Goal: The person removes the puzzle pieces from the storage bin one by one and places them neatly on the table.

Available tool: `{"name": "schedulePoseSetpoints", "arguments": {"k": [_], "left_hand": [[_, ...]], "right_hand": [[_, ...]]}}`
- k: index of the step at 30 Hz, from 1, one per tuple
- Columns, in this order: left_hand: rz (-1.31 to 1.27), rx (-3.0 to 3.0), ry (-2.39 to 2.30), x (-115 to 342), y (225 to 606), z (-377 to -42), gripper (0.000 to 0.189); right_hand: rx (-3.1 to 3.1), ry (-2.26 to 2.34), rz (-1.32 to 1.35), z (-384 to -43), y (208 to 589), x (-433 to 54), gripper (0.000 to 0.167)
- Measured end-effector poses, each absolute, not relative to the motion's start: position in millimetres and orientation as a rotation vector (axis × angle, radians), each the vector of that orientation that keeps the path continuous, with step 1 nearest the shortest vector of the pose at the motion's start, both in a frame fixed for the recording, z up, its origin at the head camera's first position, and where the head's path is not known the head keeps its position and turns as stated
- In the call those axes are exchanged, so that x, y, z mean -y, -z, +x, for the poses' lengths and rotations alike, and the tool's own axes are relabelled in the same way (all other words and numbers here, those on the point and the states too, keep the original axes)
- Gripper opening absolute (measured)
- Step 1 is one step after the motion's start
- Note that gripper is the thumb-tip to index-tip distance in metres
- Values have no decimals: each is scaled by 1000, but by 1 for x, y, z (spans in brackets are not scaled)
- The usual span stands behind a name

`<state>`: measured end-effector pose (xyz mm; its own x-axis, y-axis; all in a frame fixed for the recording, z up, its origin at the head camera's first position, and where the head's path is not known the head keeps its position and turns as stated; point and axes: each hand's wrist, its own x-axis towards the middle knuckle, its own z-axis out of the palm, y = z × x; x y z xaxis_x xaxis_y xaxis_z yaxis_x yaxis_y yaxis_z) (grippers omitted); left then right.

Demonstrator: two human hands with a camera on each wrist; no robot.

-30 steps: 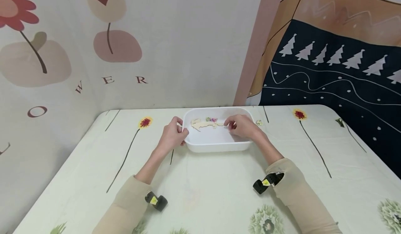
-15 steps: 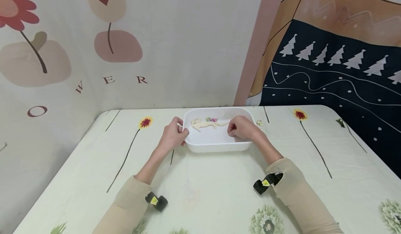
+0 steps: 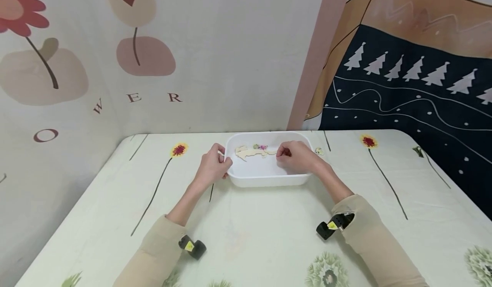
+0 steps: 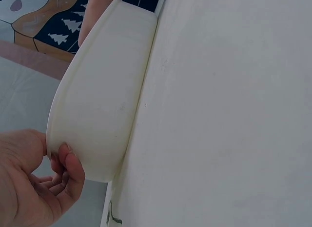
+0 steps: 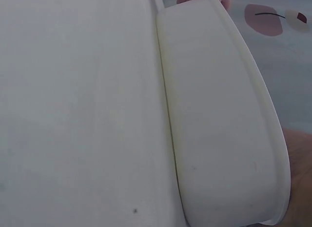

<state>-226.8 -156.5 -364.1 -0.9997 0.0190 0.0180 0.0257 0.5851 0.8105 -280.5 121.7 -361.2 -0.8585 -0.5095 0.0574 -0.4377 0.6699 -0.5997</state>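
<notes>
A white plastic tray (image 3: 269,182) stands near the table's far edge. On its floor lies a thin, flat, cream-coloured piece (image 3: 250,153) with a jagged outline and a long tail-like end. Behind that piece is a small pink and green patch (image 3: 260,147), too small to make out. My left hand (image 3: 212,163) grips the tray's left rim; in the left wrist view its curled fingers lie against the tray wall (image 4: 97,95). My right hand (image 3: 295,155) reaches over the right rim, pinching at the cream-coloured piece's tail end. The tray wall (image 5: 219,110) hides those fingertips in the right wrist view.
A pale flower-printed cloth (image 3: 246,231) covers the table. A curtain (image 3: 230,56) with printed flowers and letters hangs behind it, and a dark tree-patterned cloth (image 3: 407,95) hangs at the right. Each sleeve carries a black wrist camera (image 3: 193,247).
My right hand shifts right along the tail end, then back left to it, its forearm swinging slightly right. My left hand and the tray stay where they are.
</notes>
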Motion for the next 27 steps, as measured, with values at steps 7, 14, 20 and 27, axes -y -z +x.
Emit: {"name": "schedulePoseSetpoints", "arguments": {"k": [7, 14, 20, 27], "left_hand": [[-39, 2794, 1421, 156, 365, -227, 29], [-51, 2784, 1430, 156, 365, -227, 29], [-34, 2788, 1432, 156, 365, -227, 30], [-21, 2797, 1426, 154, 363, -226, 30]], "right_hand": [[-2791, 1126, -777, -274, 355, -124, 5], [-2802, 1194, -740, -268, 348, -134, 7], [-2809, 1228, -646, -267, 347, -150, 11], [-2852, 1276, -571, -268, 342, -167, 13]]}}
